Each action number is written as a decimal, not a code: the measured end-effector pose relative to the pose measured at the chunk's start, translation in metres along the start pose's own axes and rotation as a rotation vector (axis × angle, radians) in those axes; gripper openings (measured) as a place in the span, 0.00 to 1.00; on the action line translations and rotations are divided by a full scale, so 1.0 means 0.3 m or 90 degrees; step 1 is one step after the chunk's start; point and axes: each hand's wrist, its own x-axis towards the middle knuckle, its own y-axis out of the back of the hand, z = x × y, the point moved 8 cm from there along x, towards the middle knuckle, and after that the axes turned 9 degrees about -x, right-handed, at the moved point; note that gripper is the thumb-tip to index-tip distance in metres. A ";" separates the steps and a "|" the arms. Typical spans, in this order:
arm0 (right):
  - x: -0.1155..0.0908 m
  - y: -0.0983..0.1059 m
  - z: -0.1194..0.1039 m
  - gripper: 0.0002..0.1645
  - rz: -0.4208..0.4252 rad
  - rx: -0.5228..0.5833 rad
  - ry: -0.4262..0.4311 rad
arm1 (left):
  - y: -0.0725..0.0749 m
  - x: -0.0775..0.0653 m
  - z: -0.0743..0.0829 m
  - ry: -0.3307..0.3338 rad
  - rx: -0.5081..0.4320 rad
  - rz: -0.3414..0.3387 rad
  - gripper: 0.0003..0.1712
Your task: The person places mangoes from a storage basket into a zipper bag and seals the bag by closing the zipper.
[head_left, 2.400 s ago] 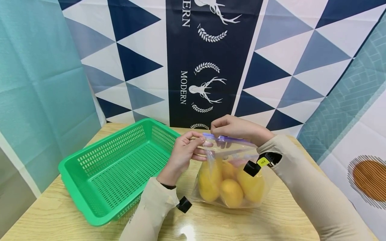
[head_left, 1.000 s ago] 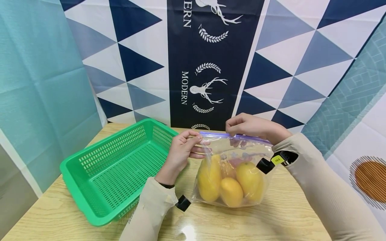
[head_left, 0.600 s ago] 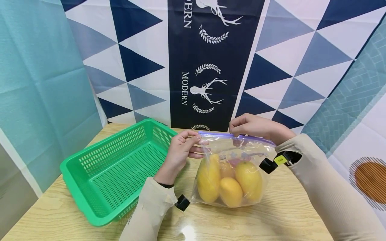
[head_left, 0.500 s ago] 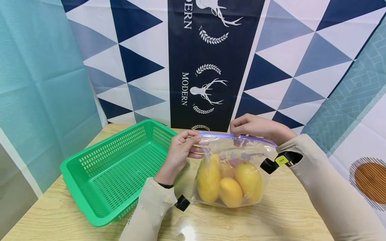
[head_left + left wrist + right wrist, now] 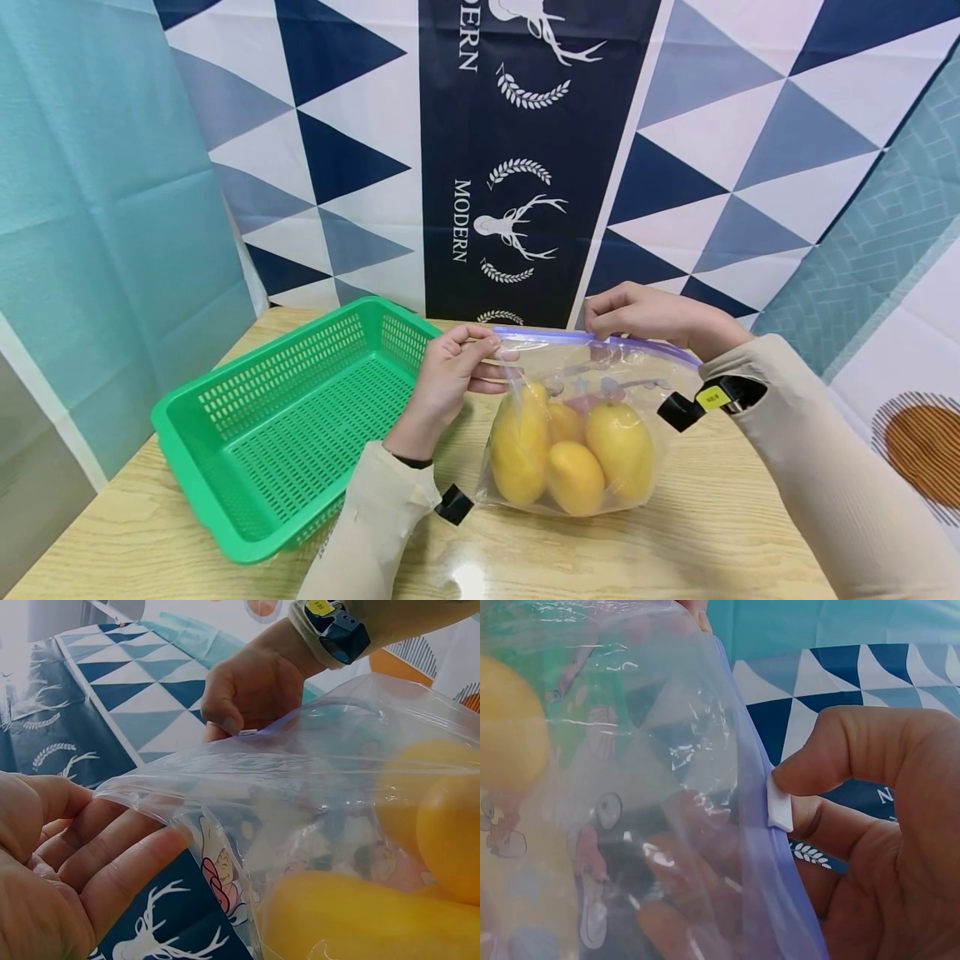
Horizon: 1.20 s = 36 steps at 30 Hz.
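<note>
A clear zipper bag [image 5: 540,362] with a purple top strip stands on the table, several yellow mangoes [image 5: 576,477] inside it. My left hand [image 5: 450,371] pinches the bag's upper left corner between thumb and index finger, its other fingers spread behind the plastic. Along the top edge, right of the middle, my right hand [image 5: 652,315] pinches a small white slider [image 5: 779,802] between thumb and index finger, clear in the right wrist view. Printed cartoon figures show on the plastic. The mangoes [image 5: 352,919] lie low in the bag, apart from both hands.
Left of the bag stands a green perforated basket [image 5: 176,450] with nothing in it. Both rest on a wooden table [image 5: 585,562]. Patterned cloth [image 5: 360,158] hangs behind the table's far edge, with teal cloth [image 5: 112,217] at the left.
My right hand has slid rightward along the bag's top strip with the slider. My left hand has shifted slightly left, still pinching the corner. The top edge is now stretched straighter.
</note>
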 end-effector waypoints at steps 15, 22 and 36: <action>-0.018 0.022 0.042 0.08 0.007 -0.015 -0.023 | 0.005 0.000 0.004 -0.002 0.000 0.008 0.06; -0.029 0.030 0.057 0.09 0.008 -0.009 -0.004 | 0.013 0.001 0.009 -0.007 0.010 0.015 0.06; -0.061 0.045 0.107 0.09 -0.007 0.037 -0.018 | 0.020 0.002 0.012 -0.004 0.017 0.025 0.05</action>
